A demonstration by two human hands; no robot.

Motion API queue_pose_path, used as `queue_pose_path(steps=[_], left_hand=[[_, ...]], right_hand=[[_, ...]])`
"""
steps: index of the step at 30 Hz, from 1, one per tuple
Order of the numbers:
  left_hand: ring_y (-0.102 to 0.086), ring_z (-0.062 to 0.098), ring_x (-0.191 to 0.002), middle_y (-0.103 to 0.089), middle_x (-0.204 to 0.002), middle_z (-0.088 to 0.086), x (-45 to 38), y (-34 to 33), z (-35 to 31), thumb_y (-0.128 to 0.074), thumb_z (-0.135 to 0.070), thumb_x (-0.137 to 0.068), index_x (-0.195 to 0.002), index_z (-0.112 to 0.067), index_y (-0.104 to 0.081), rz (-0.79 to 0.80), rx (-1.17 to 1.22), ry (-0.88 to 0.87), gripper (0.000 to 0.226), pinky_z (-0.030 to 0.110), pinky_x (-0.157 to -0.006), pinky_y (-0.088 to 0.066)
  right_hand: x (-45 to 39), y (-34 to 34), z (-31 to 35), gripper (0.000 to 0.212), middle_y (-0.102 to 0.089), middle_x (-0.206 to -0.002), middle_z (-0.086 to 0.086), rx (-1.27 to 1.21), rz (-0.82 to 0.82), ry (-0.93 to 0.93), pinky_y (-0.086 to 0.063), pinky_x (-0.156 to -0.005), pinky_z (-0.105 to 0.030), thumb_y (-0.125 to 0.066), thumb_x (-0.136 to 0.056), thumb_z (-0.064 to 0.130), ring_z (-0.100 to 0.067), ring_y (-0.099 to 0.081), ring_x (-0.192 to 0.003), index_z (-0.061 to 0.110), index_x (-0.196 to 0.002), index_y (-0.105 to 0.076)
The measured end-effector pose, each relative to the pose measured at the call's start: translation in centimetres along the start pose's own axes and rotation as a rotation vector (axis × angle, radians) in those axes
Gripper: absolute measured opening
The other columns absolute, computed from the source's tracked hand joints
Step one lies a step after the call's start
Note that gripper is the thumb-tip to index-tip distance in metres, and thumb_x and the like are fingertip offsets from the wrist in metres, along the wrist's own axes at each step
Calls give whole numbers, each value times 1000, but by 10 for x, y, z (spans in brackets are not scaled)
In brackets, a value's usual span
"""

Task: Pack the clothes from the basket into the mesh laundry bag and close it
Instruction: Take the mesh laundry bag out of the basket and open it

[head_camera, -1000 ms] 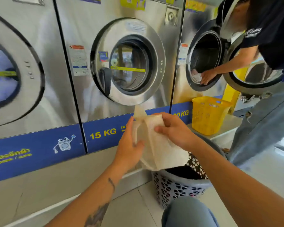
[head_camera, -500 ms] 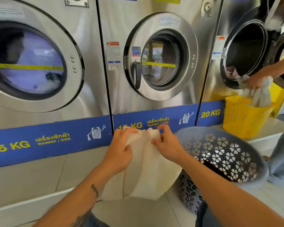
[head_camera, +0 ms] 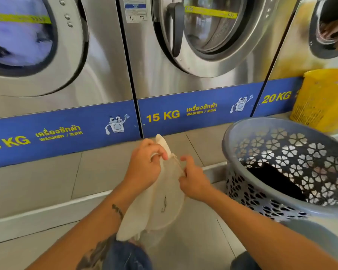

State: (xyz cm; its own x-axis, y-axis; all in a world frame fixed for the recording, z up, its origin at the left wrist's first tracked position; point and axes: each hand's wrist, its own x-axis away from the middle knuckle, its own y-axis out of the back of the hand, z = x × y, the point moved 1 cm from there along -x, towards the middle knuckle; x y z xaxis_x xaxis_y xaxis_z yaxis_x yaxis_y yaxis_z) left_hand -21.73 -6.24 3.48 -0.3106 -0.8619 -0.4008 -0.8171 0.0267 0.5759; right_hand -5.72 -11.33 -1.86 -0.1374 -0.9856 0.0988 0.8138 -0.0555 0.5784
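Cream mesh bag [head_camera: 160,203], now lowered to knee level beside the basket [head_camera: 277,125], hangs pinched at its top between left hand [head_camera: 144,168] and right hand [head_camera: 193,182], mouth unopened, clothes [head_camera: 271,178] unpacked.

Head view, angled down, close in

My left hand [head_camera: 144,168] covers the upper edge of the mesh laundry bag [head_camera: 160,207], so I cannot tell whether its opening is closed. The grey basket [head_camera: 232,137] is cut off at the right edge; dark clothes [head_camera: 275,180] inside are only partly visible.
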Motion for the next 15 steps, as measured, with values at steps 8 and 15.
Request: queue_pose_path(steps=[8, 15], left_hand=[[-46, 31, -120, -31, -142, -4, -25, -49, -13, -49, -3, -78, -128, -20, -57, 439, -332, -12, 54, 34, -93, -43], [-27, 17, -144, 2, -162, -21, -41, -87, -46, -56, -13, -80, -155, -31, -15, 609, -214, -61, 86, 29, -105, -35]], right_hand=[[-21, 75, -16, 40, -69, -106, -9, 400, -146, 85, -50, -81, -38, -53, -91, 8, -31, -62, -99, 20, -129, -55], [-11, 133, -33, 44, -66, -120, -10, 500, -185, 214, -50, -94, -41, -54, -90, 5, -31, -61, -109, 14, -132, -61]])
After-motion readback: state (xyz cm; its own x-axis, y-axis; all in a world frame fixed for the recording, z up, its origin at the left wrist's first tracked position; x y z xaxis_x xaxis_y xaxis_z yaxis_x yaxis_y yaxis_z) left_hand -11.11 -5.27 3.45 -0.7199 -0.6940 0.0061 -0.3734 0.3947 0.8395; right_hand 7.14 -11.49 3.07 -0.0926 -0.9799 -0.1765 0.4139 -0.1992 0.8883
